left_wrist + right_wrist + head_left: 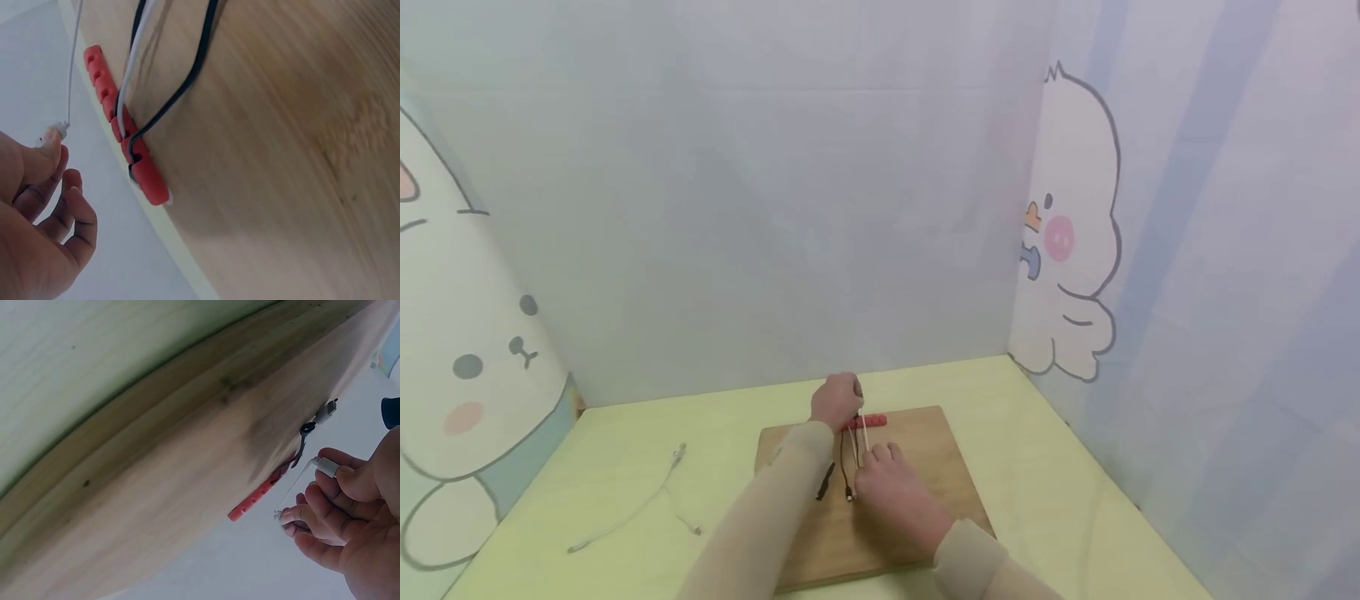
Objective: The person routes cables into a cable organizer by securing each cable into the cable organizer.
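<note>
A white cable [865,433] runs taut between my hands above a red cable organizer [872,421]. My left hand [837,400], beyond the organizer, pinches the cable's small white connector [55,132] between thumb and forefinger. Nearer to me, my right hand [895,490] pinches the white plug [326,467] at the other end. The organizer has a row of notches. A black cable [187,81] and another white cable [130,65] sit in some of them, while those toward one end show no cable.
The organizer lies along the far edge of a wooden board [917,500] on a pale yellow table [1037,500]. A black cable end [826,482] and a black plug [849,493] are on the board. Left of it lies a branched white cable [632,515]. Printed curtains enclose the back and sides.
</note>
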